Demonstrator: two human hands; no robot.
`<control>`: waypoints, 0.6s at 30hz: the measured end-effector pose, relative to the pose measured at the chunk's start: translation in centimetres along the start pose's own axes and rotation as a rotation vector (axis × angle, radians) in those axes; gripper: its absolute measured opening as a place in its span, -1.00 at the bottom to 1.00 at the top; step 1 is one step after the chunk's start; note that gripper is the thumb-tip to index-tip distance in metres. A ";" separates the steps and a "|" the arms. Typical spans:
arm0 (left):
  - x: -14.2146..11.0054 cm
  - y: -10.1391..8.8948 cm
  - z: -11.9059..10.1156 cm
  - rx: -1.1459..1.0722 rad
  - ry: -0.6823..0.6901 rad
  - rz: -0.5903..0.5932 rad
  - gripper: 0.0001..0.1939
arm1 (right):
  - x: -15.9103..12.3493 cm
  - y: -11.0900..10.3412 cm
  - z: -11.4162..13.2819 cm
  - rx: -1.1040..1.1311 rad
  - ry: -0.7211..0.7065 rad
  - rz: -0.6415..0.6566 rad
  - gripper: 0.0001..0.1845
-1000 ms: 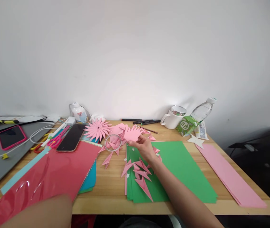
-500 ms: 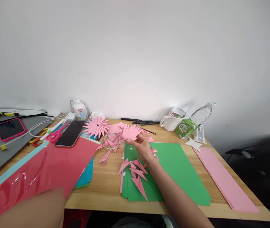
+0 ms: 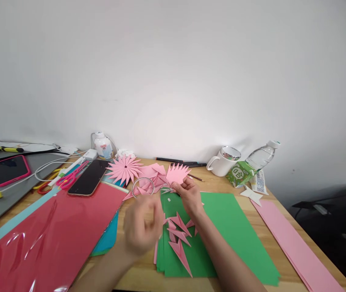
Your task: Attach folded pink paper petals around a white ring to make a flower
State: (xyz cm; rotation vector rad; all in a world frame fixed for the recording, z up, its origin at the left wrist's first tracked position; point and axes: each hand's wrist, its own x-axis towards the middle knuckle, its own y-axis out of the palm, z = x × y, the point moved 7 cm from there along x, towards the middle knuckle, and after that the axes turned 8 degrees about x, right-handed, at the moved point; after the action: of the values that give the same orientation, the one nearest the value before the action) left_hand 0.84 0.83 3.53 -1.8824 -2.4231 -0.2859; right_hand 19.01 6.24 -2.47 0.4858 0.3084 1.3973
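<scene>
My right hand (image 3: 188, 194) pinches the base of a pink folded-paper fan (image 3: 177, 174) between thumb and fingers, its spikes pointing up. Nearer to me, my left hand (image 3: 144, 223) is raised with its fingers curled; motion blurs them, so whether anything is in them is unclear. Beside it, several pink folded-paper pieces (image 3: 180, 255) lie on a stack of green paper (image 3: 230, 239). A finished-looking pink spiked paper wheel (image 3: 126, 168) lies at the back left. Next to it, a ring-shaped roll (image 3: 143, 179) rests among more pink folded pieces (image 3: 154, 172).
Red paper in a clear wrapper (image 3: 60, 231), a black phone (image 3: 89, 178) and pink scissors (image 3: 71, 178) lie left. At the back stand a white bottle (image 3: 103, 147), a white mug (image 3: 224, 161), a green box (image 3: 240, 173) and a water bottle (image 3: 261, 156). Pink strips (image 3: 295, 239) lie right.
My left hand has come in from the lower left to the middle, near the folded pieces. My right hand still holds the pink fan. The camera view has shifted slightly.
</scene>
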 end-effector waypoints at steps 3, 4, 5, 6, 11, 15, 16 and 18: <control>2.4 0.8 1.5 -0.033 -0.164 0.059 -0.55 | -0.4 0.8 -0.1 -0.009 0.029 0.031 -0.64; 3.0 1.6 2.3 -0.072 -0.262 0.153 -0.50 | -0.6 1.1 -0.1 -0.012 0.042 0.046 -0.62; 3.3 2.5 3.0 -0.117 -0.326 0.252 -0.47 | -0.7 1.4 -0.2 -0.015 0.057 0.065 -0.59; 3.6 3.3 3.4 -0.139 -0.353 0.346 -0.50 | -0.9 1.7 -0.4 -0.020 0.072 0.089 -0.58; 3.7 4.7 5.3 -0.219 -0.400 0.382 -0.75 | -1.2 2.2 -1.2 -0.067 0.087 0.173 -0.56; 3.2 5.3 6.6 -0.304 -0.512 0.345 -0.71 | -1.1 1.2 -1.3 -0.074 0.024 0.065 -0.50; 3.2 5.3 6.7 -0.307 -0.529 0.336 -0.70 | -1.1 1.1 -1.4 -0.074 0.019 0.048 -0.50; 3.2 5.3 6.9 -0.303 -0.542 0.318 -0.67 | -1.2 1.0 -1.4 -0.088 0.018 0.039 -0.52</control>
State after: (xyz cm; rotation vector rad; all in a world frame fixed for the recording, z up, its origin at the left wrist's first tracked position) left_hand 5.56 6.43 -2.16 -2.7468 -2.4156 -0.1404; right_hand 17.25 5.37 -3.31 0.4091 0.2518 1.4470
